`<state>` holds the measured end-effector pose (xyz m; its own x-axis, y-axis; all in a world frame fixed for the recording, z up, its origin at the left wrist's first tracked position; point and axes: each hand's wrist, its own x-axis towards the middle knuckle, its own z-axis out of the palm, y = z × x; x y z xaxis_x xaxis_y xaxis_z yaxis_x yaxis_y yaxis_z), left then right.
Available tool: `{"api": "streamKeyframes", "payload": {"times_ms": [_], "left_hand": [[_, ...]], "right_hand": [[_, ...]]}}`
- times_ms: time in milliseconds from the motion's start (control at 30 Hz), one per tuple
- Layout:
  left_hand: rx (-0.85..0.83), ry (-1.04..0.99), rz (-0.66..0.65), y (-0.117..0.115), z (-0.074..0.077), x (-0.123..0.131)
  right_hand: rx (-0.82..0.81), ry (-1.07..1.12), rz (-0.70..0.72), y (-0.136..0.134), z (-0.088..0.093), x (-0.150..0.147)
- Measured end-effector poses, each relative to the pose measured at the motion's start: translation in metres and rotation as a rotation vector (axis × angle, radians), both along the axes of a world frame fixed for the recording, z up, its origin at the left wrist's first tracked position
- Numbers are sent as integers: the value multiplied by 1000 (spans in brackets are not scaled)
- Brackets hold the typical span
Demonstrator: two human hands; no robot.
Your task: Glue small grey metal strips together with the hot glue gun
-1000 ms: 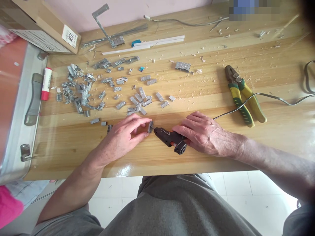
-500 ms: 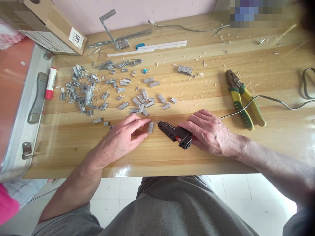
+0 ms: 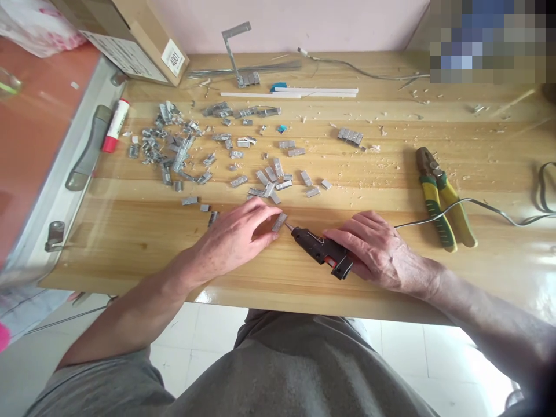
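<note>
Between the thumb and fingertips of my left hand (image 3: 234, 240) is a small grey rectangular block (image 3: 280, 222), tilted a little. My right hand (image 3: 377, 252) is wrapped round a black hot glue gun (image 3: 319, 250) lying sideways, its nozzle pointing left. The nozzle tip is at the block's right side; whether it touches cannot be made out. Just beyond my left hand lie several similar grey blocks (image 3: 277, 168). A heap of grey scraps (image 3: 167, 145) spreads farther left.
Green-and-yellow pliers (image 3: 443, 200) lie at the right, with the gun's cord (image 3: 490, 207) crossing them. White glue sticks (image 3: 317, 91), thin wires (image 3: 278, 68) and a cardboard box (image 3: 150, 43) are at the back. A red-and-white marker (image 3: 116, 125) is at the left.
The head view has shifted, so the whole scene sits differently in the picture. The glue gun's nozzle has come closer to the small block, which has turned to a slant.
</note>
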<state>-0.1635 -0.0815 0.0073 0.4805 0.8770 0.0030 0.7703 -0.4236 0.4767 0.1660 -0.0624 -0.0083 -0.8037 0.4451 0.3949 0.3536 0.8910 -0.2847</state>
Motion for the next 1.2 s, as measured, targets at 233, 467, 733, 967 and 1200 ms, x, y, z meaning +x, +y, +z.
{"api": "streamKeyframes", "payload": {"times_ms": [233, 467, 733, 967, 1200], "left_hand": [[-7, -35, 3, 1, -3, 0], [-1, -14, 5, 2, -5, 1], [-10, 11, 15, 2, -6, 2], [-23, -12, 26, 3, -5, 3], [-35, -4, 28, 3, -5, 2]], "right_hand": [[35, -44, 6, -3, -3, -7], [54, -86, -26, -2, -5, -6], [45, -79, -47, 0, -2, -4], [40, -92, -10, -5, 1, -11], [-11, -75, -50, -3, 2, -7]]}}
